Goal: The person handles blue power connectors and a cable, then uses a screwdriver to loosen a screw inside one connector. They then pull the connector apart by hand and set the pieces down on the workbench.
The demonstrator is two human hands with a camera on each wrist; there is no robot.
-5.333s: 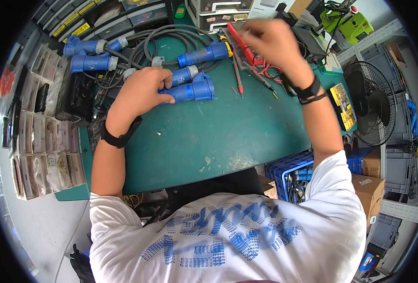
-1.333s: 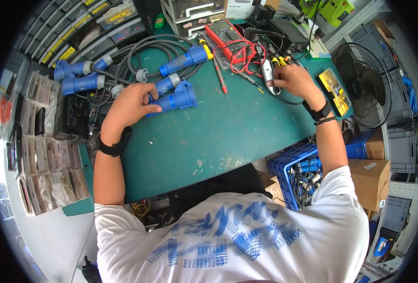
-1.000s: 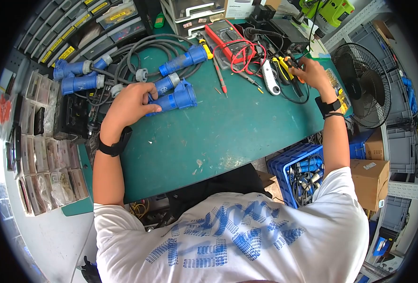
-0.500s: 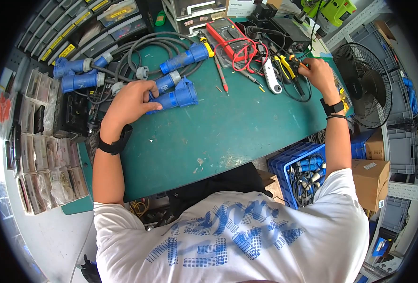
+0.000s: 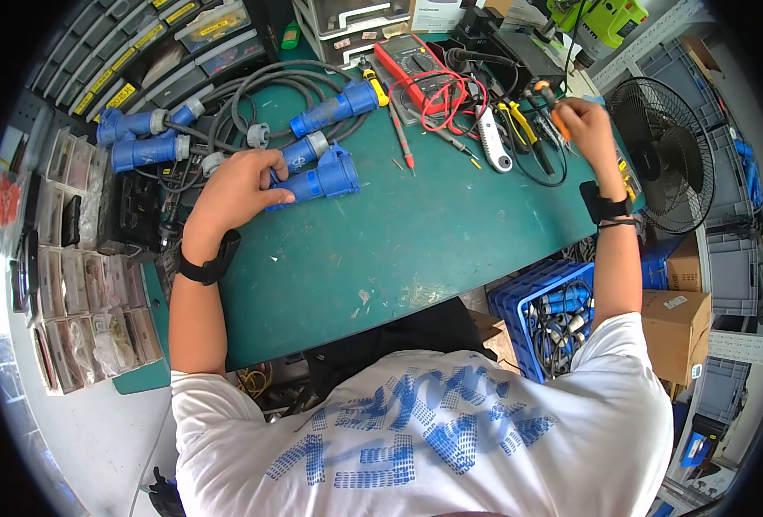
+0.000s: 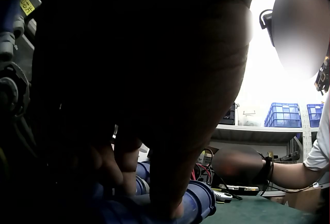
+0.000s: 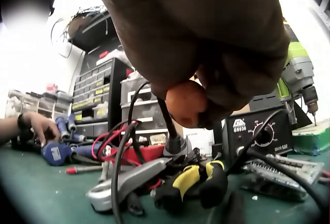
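Observation:
My left hand [image 5: 242, 185] grips a blue industrial connector [image 5: 334, 175], its thumb along the near side. In the left wrist view the thumb presses the blue connector body [image 6: 198, 203] and the hand hides much of it. A second blue connector [image 5: 306, 152] lies just behind. At the right back of the bench, my right hand [image 5: 586, 129] holds an orange-handled screwdriver [image 5: 561, 126]. The right wrist view shows the rounded orange handle end [image 7: 185, 102] under curled fingers. Close left of this hand lie yellow-and-black pliers [image 5: 521, 122] and a white-handled cutter [image 5: 492, 138].
A red multimeter [image 5: 416, 65] with tangled red leads lies at the back. More blue connectors [image 5: 151, 151] and coiled grey cable lie left. A yellow parts box [image 5: 629, 181] and fan [image 5: 670, 155] stand right. A blue crate [image 5: 519, 310] is below the bench edge.
My right hand left the white-handled cutter, moved right past the pliers and has drawn up the orange-handled screwdriver. My left hand stays on the connector throughout.

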